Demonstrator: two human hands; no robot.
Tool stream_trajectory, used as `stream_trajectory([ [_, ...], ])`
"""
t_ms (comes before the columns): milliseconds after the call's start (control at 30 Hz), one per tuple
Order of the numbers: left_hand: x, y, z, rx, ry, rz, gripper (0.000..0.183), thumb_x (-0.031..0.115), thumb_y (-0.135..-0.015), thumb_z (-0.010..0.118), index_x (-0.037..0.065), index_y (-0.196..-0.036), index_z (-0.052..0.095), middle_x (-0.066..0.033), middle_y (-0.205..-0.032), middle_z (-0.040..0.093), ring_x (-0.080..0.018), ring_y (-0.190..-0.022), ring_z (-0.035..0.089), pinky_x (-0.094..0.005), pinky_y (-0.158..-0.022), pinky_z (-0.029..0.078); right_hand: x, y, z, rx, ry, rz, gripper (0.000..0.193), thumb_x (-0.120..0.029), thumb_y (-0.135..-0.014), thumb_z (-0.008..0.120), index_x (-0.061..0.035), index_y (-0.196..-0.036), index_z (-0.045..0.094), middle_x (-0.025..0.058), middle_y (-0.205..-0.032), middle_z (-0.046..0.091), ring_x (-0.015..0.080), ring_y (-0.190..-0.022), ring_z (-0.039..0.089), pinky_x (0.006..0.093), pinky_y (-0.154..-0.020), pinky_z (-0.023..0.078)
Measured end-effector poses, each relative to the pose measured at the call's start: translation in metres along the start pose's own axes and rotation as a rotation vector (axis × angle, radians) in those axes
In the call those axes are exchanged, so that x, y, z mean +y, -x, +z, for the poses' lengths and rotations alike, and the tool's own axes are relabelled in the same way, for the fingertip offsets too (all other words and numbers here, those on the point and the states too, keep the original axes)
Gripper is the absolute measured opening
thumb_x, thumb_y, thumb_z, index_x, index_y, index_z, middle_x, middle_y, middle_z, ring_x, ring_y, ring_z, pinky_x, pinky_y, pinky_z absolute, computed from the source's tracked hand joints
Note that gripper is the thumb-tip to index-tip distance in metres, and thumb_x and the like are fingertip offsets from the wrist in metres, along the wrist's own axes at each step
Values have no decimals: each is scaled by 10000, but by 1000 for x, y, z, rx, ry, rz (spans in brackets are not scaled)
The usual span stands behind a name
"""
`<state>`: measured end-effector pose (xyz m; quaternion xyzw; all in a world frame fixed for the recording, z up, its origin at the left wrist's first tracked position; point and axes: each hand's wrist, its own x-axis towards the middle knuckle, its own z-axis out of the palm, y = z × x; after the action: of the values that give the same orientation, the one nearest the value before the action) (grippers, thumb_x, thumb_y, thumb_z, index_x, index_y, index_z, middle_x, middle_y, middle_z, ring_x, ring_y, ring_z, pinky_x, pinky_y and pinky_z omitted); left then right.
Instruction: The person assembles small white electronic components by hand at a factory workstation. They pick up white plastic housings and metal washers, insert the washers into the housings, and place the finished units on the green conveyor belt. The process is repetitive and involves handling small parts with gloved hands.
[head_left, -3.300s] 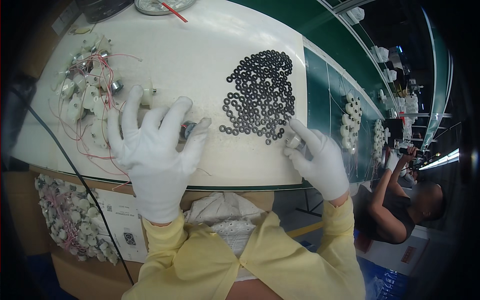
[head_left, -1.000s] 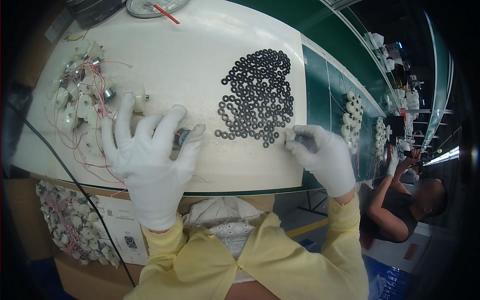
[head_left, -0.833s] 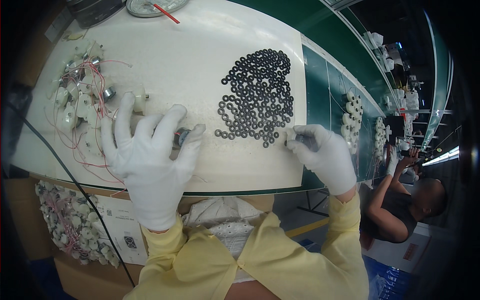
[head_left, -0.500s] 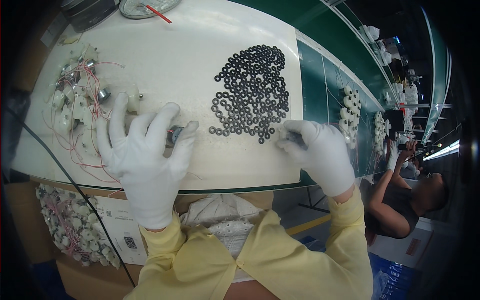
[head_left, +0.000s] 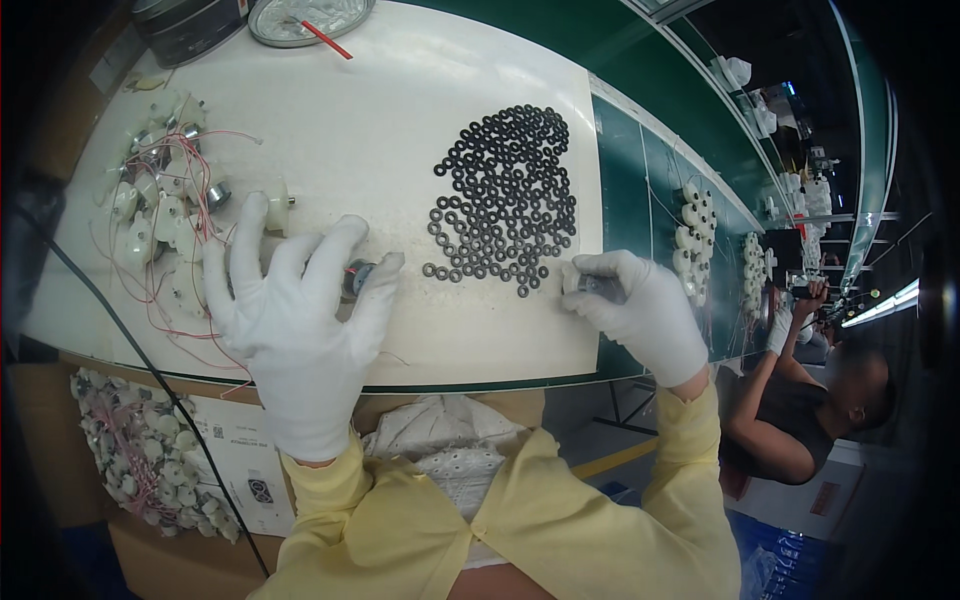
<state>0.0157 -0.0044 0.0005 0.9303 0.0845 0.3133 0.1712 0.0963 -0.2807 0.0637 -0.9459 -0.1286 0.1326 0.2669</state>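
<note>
My left hand [head_left: 310,310], in a white glove, rests over the table with its fingers spread. In the gap between its thumb and forefinger is a small dark round motor [head_left: 357,278]; whether the fingers press on it, I cannot tell. My right hand [head_left: 640,310], also gloved, is closed in a pinch around a small grey and white part [head_left: 600,287], mostly covered by the fingers. Many black rings [head_left: 505,195] lie spread flat between the two hands, nearer the right. Beyond the left fingers lie white plastic motor units [head_left: 160,210] with thin red wires.
A round metal tin lid [head_left: 300,35] with a red stick stands at the far left, beside a dark tin [head_left: 185,30]. A box of white motor units [head_left: 145,450] sits below the table's left edge. More white units [head_left: 695,235] line the green surface. A co-worker [head_left: 800,410] is at right.
The whole view has shifted slightly, with the table contents a little lower. Both hands keep nearly the same pose; the grey and white part shows a little more in my right fingers.
</note>
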Motion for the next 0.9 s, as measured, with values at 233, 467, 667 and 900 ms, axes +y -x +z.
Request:
stream_trajectory([
  [233,0,1,0,0,-1,-5,296,341,-788,834,188,-1034,771,-15,-947,681,-353,-1245,568,-537,-1101,338,0,-4,0,-4,140,-155,317,-225,-805,849,-36,-1033,736,148,-793,717,254,-670,700,330,-644,552],
  [467,1,0,0,15,18,8,287,328,-796,832,175,-1030,768,-24,-971,691,-350,-1260,564,-549,-1117,335,43,2,7,335,562,-505,373,-106,-819,759,-141,-1184,693,44,-854,673,209,-725,648,357,-643,461],
  [667,3,0,-1,-20,-23,4,283,321,-811,820,168,-1043,767,-37,-996,700,-357,-1270,557,-553,-1148,315,63,57,1,328,728,-476,475,-8,-809,677,-155,-1261,660,38,-1134,681,222,-975,660,343,-788,447],
  [900,10,1,1,-3,-132,-39,315,407,-816,806,161,-1008,759,-80,-1162,682,-364,-1369,459,-566,-1182,267,44,89,-25,456,327,-188,243,-63,-828,736,-94,-1068,710,114,-885,714,293,-750,690,412,-637,514],
])
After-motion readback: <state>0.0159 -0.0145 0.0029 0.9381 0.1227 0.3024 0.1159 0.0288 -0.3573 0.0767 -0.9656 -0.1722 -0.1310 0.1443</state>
